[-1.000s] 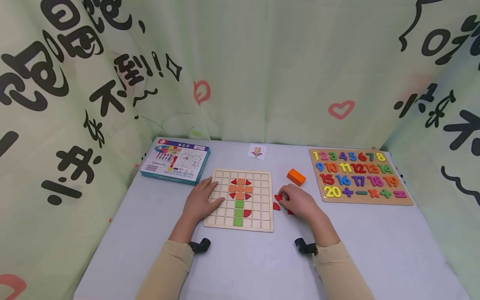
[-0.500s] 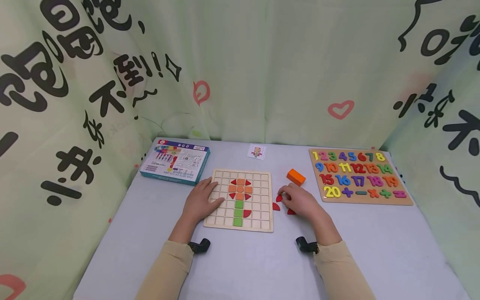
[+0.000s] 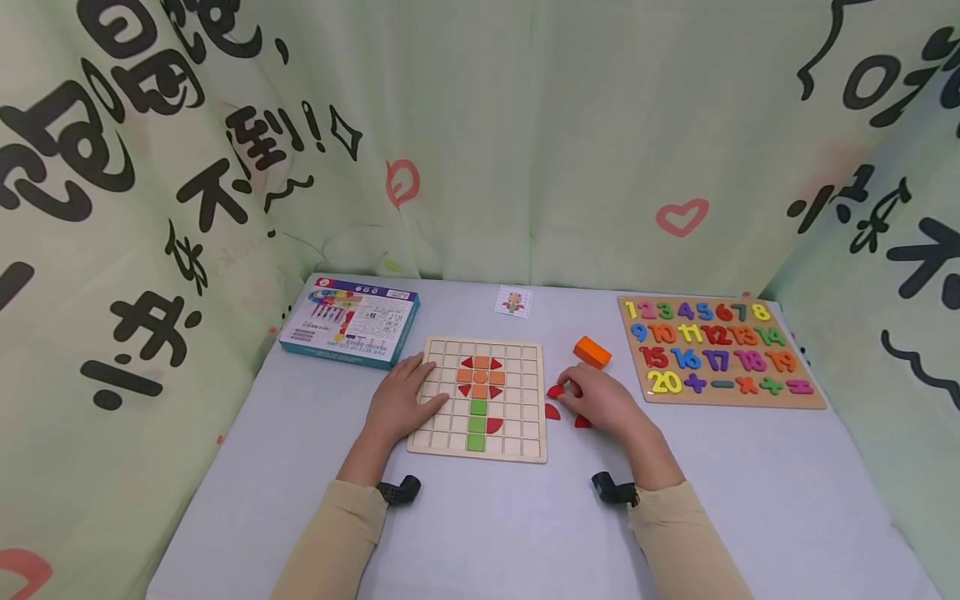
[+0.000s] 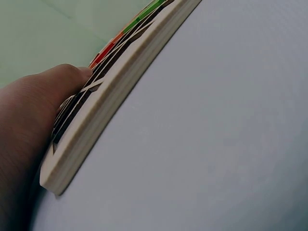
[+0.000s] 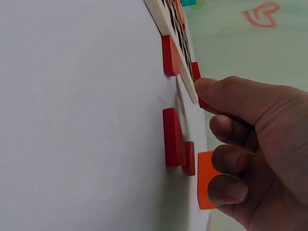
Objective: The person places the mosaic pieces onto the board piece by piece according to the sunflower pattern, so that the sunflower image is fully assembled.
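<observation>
Left hand flat, fingers straight, on gridded wooden board. Right hand grip curled, pinching flat red wedge piece on smooth worktop.

Left hand flat, fingers spread, right hand lowered with fingers curled, both forearms in tan sleeves

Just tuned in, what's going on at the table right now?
A person is working on a wooden grid board that shows a flower made of orange, red and green tiles. The left hand lies flat on the board's left edge. The right hand is among loose red pieces on the table just right of the board, fingers curled over them. An orange block lies just beyond that hand.
</observation>
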The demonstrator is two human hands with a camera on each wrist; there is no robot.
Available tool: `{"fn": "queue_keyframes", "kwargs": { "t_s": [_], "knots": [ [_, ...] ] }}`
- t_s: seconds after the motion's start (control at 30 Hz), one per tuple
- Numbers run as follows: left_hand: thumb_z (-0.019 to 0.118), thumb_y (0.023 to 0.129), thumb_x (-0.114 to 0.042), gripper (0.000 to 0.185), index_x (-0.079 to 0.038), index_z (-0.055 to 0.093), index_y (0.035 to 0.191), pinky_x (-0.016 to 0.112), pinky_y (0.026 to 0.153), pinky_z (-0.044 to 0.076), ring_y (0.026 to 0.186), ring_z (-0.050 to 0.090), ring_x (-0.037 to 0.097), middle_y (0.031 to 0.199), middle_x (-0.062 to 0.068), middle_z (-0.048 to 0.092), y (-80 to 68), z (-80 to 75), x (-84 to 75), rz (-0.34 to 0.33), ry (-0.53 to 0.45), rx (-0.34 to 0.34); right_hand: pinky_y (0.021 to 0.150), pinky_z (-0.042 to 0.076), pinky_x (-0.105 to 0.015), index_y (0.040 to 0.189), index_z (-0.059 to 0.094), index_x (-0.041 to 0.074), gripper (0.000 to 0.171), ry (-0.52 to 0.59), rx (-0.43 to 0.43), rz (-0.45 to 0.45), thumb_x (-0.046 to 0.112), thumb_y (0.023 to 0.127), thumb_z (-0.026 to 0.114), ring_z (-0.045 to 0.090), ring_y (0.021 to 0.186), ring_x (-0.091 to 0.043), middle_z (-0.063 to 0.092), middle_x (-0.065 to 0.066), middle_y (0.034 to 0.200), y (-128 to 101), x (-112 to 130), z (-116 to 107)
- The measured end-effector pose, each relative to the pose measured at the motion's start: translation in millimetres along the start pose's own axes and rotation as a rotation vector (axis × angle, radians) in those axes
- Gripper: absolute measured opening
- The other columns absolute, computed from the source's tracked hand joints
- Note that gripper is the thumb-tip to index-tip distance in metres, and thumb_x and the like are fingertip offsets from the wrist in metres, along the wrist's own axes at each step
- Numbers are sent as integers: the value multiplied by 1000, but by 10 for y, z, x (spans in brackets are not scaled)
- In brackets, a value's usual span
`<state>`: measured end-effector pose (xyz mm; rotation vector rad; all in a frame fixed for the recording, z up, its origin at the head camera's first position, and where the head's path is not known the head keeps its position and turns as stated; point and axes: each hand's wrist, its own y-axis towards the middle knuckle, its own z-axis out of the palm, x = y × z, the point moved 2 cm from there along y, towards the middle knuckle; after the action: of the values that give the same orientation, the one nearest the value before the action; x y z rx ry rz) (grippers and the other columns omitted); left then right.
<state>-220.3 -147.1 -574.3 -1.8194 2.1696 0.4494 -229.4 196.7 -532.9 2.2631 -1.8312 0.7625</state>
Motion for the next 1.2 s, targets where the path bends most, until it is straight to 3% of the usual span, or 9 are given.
{"fn": "queue_keyframes", "kwargs": {
  "t_s": [0.27,0.8,1.2],
  "knots": [
    [60,88,-61,75,-19,46,148,50,119,35,148,33,28,159,6,37,-2,-14,-6,-2,-4,1,59,46,-26,115,67,14,29,9,13,-54,29,91,72,52,77,-16,55,-2,86,-11,229,2],
    [59,88,-61,75,-19,46,148,49,118,35,148,33,28,159,6,37,-2,-10,-3,0,-3,0,64,41,-28,108,67,18,22,1,48,-195,29,89,72,50,78,-14,51,2,82,25,677,231],
    [59,88,-61,75,-19,46,148,49,119,35,148,33,27,159,6,37,6,10,9,4,-10,-4,61,40,-26,107,68,19,21,6,50,-215,29,90,72,51,72,-11,52,4,75,87,740,398]
  ]
}}
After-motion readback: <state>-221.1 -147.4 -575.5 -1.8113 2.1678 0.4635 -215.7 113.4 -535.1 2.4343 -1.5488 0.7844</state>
